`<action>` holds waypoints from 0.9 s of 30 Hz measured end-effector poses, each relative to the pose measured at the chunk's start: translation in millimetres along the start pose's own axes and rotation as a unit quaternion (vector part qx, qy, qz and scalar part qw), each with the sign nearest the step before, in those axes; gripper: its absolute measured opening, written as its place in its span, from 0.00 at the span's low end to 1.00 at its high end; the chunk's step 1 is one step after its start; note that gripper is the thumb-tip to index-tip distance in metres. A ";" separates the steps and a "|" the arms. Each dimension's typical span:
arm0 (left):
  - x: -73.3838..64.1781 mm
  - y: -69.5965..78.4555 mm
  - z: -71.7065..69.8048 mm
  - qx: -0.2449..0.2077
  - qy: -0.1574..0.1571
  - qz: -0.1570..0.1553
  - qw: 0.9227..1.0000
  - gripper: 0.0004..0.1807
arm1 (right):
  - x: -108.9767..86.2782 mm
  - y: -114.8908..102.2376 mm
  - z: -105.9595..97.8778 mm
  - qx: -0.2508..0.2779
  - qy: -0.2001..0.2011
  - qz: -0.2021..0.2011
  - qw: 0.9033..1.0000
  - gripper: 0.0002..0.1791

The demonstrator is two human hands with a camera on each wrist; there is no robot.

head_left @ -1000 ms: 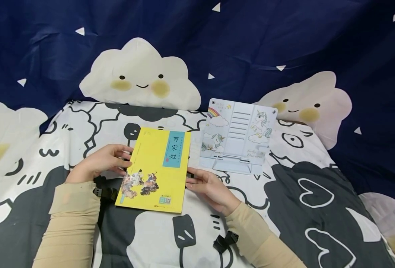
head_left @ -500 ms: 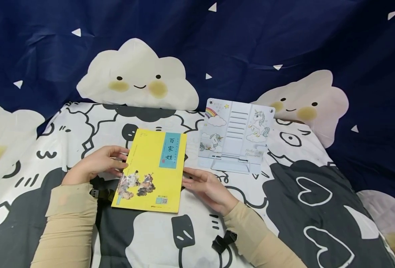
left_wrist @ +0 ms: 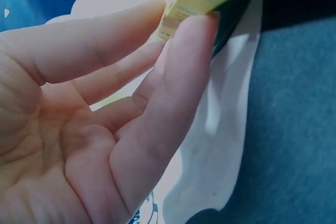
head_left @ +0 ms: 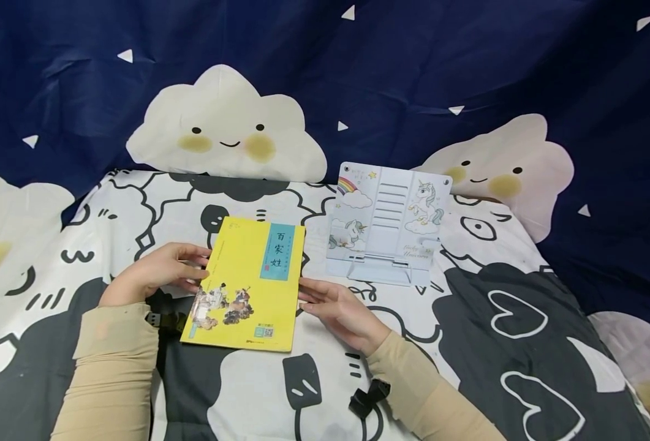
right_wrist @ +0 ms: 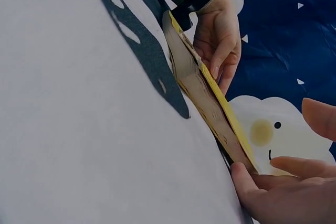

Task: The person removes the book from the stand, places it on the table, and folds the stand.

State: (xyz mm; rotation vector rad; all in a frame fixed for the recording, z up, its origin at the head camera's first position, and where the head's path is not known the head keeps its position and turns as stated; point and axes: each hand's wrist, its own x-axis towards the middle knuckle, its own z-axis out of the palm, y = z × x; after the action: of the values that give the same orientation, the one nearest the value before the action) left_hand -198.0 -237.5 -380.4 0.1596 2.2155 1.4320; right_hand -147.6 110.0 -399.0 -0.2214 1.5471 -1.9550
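1. The yellow book (head_left: 243, 288) is held between the two hands above the black-and-white patterned cloth (head_left: 247, 392), with its front cover facing up; whether its underside is touching the cloth cannot be told.
2. The book's left edge is pinched by the left hand (head_left: 162, 269); in the left wrist view, the edge is seen caught between the thumb and the fingertips.
3. The right edge is gripped by the right hand (head_left: 343, 309), with thumb and fingers bent at it; in the right wrist view, the book's page edges are exposed.
4. The cover is marked by a blue title label (head_left: 276, 252) near its top right, and figures are printed at its lower left.
5. A slotted panel (head_left: 391, 226), decorated with unicorns and a rainbow and fitted with a clear ledge, is placed just beyond the book to the right.
6. The background is filled by a dark blue backdrop (head_left: 413, 61), patterned with smiling clouds and white triangles.
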 end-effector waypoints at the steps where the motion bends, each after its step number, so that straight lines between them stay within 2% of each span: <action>1: -0.3 -0.1 -0.5 0.001 -0.002 -0.001 1.000 0.34 | 0.3 -0.1 0.0 -0.001 -0.001 0.001 1.000 0.36; 9: -3.5 1.4 -3.7 0.015 -0.010 0.003 1.000 0.31 | 0.7 -0.1 -0.8 -0.006 -0.001 0.008 1.000 0.36; 16: -6.4 12.9 -0.8 0.064 0.046 -0.004 0.997 0.32 | -2.4 -4.7 -3.3 -0.014 0.021 -0.006 1.000 0.38; 19: -8.0 21.7 3.0 0.074 0.056 -0.001 0.996 0.34 | -4.6 -9.1 -3.7 -0.024 0.038 -0.018 0.999 0.38; 23: -8.4 34.3 10.8 0.077 0.084 0.023 0.993 0.35 | -9.0 -18.2 -5.1 -0.027 0.058 -0.050 0.997 0.36; 27: -7.9 48.4 23.1 0.042 0.125 0.058 0.990 0.35 | -15.9 -30.2 -6.6 -0.021 0.079 -0.100 0.992 0.32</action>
State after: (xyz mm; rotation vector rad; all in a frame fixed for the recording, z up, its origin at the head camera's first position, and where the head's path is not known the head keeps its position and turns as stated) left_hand -188.5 -199.9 -342.5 0.1459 2.5089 1.4910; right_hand -149.4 127.8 -369.3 -0.2535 1.7267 -2.1403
